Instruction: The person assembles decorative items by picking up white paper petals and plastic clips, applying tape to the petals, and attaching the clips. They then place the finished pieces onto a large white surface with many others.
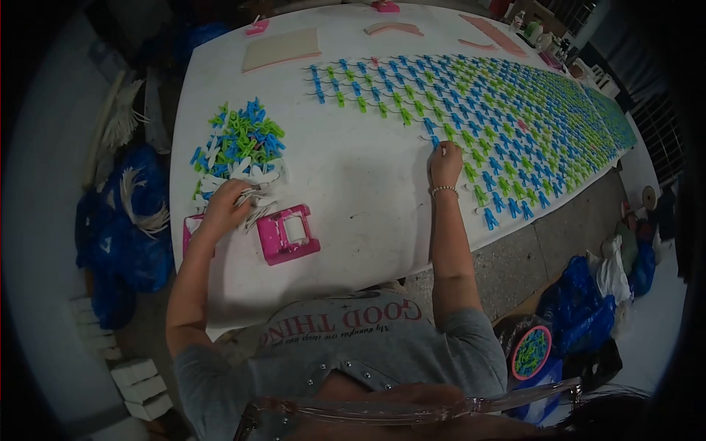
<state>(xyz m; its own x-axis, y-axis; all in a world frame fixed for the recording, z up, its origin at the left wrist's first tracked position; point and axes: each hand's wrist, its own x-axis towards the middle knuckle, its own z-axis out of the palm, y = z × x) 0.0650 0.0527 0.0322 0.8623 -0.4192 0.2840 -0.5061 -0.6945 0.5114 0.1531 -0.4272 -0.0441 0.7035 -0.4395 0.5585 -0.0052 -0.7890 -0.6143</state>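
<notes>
Left hand [224, 207]: fingers closed on white pieces [254, 208], beside loose pile [243, 140].
Right hand [446, 163]: fingers pinching single white piece [443, 151] at rows [485, 110].
Risk: forearm brushing rows, likely scattering them.

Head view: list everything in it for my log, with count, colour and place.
white table top: one, white, fills the middle
laid-out plastic clips: many, blue and green, in rows across the table's right part
loose plastic clips: one heap, blue, green and white, left part of the table
pink plastic frames: two, pink, near edge; one partly under the left wrist
beige flat board: one, far edge
pink strips: a few, far edge
blue plastic bags: several, floor on both sides
round pink-rimmed tub: one, holding green and blue pieces, floor at right
left hand: grip shut on white plastic pieces, beside the heap
right hand: pale beaded bracelet, fingertips at the rows' near edge, grip unclear
</notes>
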